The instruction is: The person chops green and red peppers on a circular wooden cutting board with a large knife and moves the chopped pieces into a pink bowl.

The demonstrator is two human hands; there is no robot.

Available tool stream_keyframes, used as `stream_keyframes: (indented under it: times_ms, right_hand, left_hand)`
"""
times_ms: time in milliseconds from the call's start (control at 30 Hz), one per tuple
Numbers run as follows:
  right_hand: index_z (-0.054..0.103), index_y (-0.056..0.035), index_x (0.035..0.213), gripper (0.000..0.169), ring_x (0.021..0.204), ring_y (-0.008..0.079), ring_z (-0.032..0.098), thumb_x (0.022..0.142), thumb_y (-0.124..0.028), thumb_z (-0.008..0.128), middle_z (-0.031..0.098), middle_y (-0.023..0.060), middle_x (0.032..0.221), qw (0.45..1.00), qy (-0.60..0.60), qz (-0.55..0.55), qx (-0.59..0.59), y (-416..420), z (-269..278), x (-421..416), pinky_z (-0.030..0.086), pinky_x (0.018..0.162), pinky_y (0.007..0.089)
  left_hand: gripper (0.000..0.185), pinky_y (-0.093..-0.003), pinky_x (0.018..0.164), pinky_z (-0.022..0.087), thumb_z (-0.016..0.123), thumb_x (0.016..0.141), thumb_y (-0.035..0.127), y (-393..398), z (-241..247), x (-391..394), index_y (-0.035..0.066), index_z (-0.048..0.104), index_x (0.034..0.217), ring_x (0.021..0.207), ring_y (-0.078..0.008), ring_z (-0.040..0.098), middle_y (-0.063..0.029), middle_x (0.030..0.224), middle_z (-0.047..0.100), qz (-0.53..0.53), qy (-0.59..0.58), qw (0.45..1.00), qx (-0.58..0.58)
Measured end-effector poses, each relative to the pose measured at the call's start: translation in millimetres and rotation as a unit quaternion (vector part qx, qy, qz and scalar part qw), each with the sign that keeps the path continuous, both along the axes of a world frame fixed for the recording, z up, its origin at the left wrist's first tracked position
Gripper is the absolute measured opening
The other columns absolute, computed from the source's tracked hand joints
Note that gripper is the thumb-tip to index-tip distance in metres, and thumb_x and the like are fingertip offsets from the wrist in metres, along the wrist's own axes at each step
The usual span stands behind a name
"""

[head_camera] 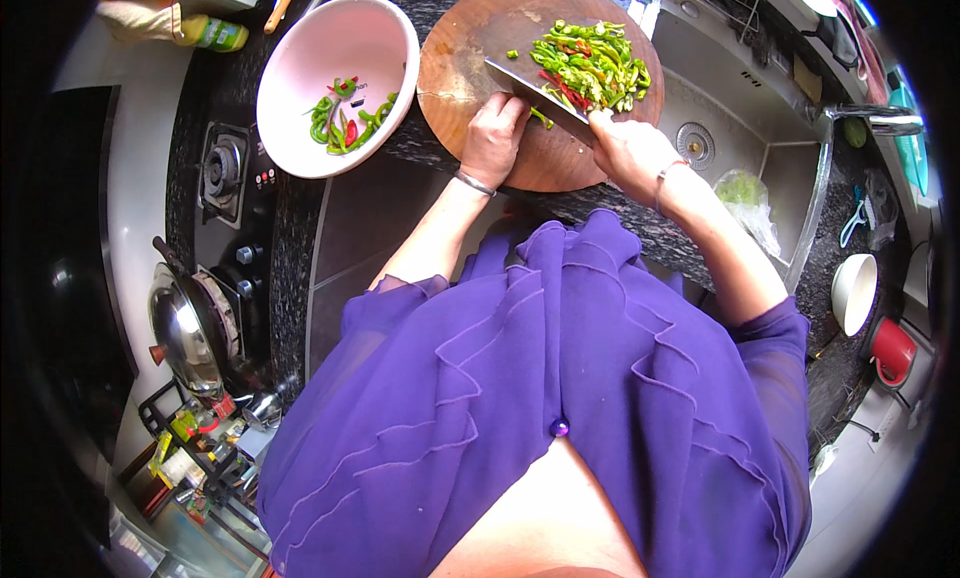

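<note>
My right hand (627, 152) is closed round the handle of a cleaver (541, 101), whose blade lies slantwise over a round wooden chopping board (472, 49). Against the near side of the blade rests my left hand (495, 131), fingers curled down on the board; whether it pins a piece of pepper is hidden. A few green pepper bits lie by the blade. Beyond it is a heap of sliced green and red chili peppers (596, 60). Whole or larger green and red peppers (346, 127) sit in a white plastic bowl (292, 75) left of the board.
A steel sink (739, 112) adjoins the board on the right, with a plastic bag of greens (742, 195) inside. Farther right are a white bowl (855, 293) and a red mug (894, 349). On the left stand a gas burner (223, 169) and a lidded wok (180, 326).
</note>
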State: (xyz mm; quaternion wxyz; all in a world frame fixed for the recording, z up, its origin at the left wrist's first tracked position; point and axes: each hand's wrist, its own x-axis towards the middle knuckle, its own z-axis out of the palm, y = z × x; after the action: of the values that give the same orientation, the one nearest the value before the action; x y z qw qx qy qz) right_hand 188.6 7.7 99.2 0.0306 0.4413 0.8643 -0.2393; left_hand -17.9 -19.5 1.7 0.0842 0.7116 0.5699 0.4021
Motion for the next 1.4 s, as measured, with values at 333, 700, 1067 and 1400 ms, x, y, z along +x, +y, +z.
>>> stream_keyframes:
  times_ms: [333,700,1067,1400]
  right_hand:
    - [0.048,-0.0018,0.095,0.016,0.073,0.0415,0.061,0.084,-0.013,0.048,0.061,0.0249,0.075,0.999,0.041,0.004,0.030,12.0,-19.8,-0.3,0.047,0.066,0.0510]
    - [0.047,-0.0009,0.097,0.021,0.074,0.0449,0.059,0.087,-0.019,0.052,0.060,0.0263,0.079,0.989,0.147,-0.005,0.011,22.6,-62.0,-7.1,0.045,0.067,0.0503]
    - [0.045,-0.0041,0.095,0.019,0.072,0.0449,0.058,0.085,-0.018,0.053,0.059,0.0253,0.073,0.991,0.117,0.047,-0.039,11.9,-40.6,10.1,0.046,0.067,0.0522]
    - [0.045,-0.0023,0.095,0.019,0.075,0.0435,0.059,0.086,-0.017,0.050,0.060,0.0249,0.076,0.994,0.096,-0.028,-0.039,1.8,-29.2,11.0,0.046,0.068,0.0511]
  left_hand:
    - [0.010,-0.0400,0.069,0.049,0.063,0.080,0.003,0.3,4.8,0.6,0.003,0.060,0.090,0.080,-0.0341,0.060,-0.0138,0.088,0.059,-0.015,0.022,1.000,0.015]
    - [0.008,-0.0385,0.074,0.050,0.060,0.081,0.005,3.9,6.3,-2.9,0.004,0.060,0.089,0.084,-0.0312,0.060,-0.0126,0.088,0.061,-0.028,0.066,0.996,0.043]
    - [0.019,-0.0335,0.082,0.051,0.067,0.080,0.023,60.1,48.8,-228.8,0.010,0.069,0.094,0.087,-0.0226,0.067,-0.0084,0.095,0.069,0.311,0.160,0.906,-0.240]
    - [0.032,-0.0342,0.091,0.048,0.075,0.074,0.029,86.0,3.0,-267.7,0.013,0.068,0.101,0.096,-0.0252,0.065,-0.0089,0.102,0.069,0.358,0.070,0.867,-0.340]
